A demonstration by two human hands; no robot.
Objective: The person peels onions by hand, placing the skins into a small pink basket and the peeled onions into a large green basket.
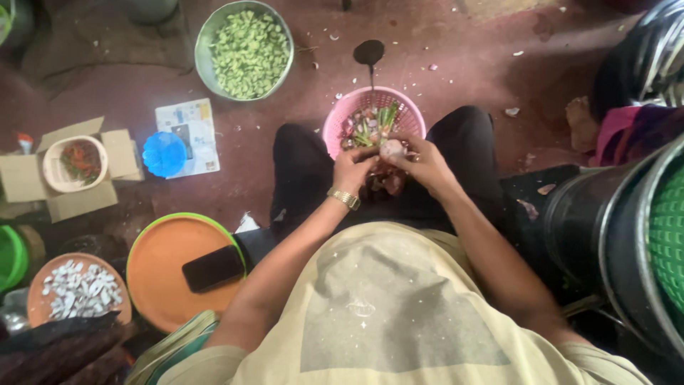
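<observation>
I sit on the floor with a pink plastic basket [356, 107] between my knees, holding onions, peels and green stalks. Both hands meet just over its near rim. My left hand [353, 169], with a gold watch on the wrist, and my right hand [425, 164] together grip a pale peeled onion [392, 148]. Fingers of both hands curl around it. Reddish onion skins [387, 182] lie below my hands, on my lap.
A steel bowl of chopped green vegetables [246, 50] sits ahead. At left are an orange plate [160, 264] with a black phone [213, 268], a plate of white pieces [77, 291], a white bowl in a cardboard box [75, 164] and a blue lid [164, 153]. Large dark pots [613, 235] crowd the right.
</observation>
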